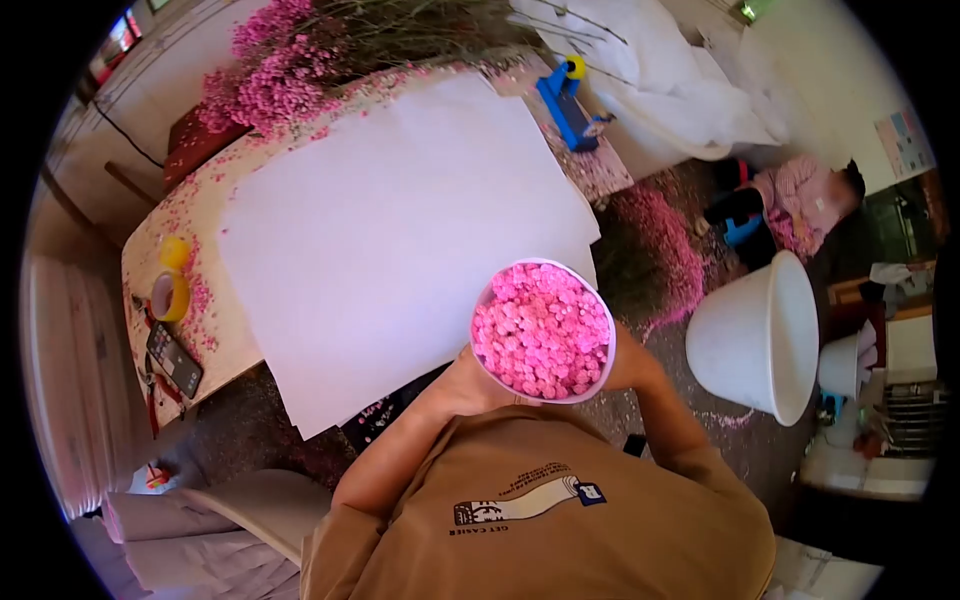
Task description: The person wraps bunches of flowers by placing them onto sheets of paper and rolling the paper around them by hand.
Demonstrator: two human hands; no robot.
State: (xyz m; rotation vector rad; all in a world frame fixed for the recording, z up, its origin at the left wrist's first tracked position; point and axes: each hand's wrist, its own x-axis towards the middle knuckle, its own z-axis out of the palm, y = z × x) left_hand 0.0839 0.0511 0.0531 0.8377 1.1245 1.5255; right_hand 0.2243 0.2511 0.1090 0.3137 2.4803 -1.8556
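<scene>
A bouquet of small pink flowers (pixel 541 332) is held upright in front of my chest, with a round white wrap (pixel 480 366) edging the packed blooms. My left hand (pixel 480 388) grips it from the left side and below. On the other side my right hand (pixel 626 358) holds it too, its fingers mostly hidden behind the wrap. The stems are out of sight under the blooms. Just beyond the bouquet, a stack of large white paper sheets (pixel 390 220) lies on the table.
Loose petals litter the table (pixel 150 240). Around its edge are pink flower branches (pixel 290 60), a blue tape dispenser (pixel 570 108), tape rolls (pixel 171 296), a phone (pixel 174 358) and red-handled pliers (pixel 151 395). A white tub (pixel 745 335) stands right; a person (pixel 800 200) sits beyond it.
</scene>
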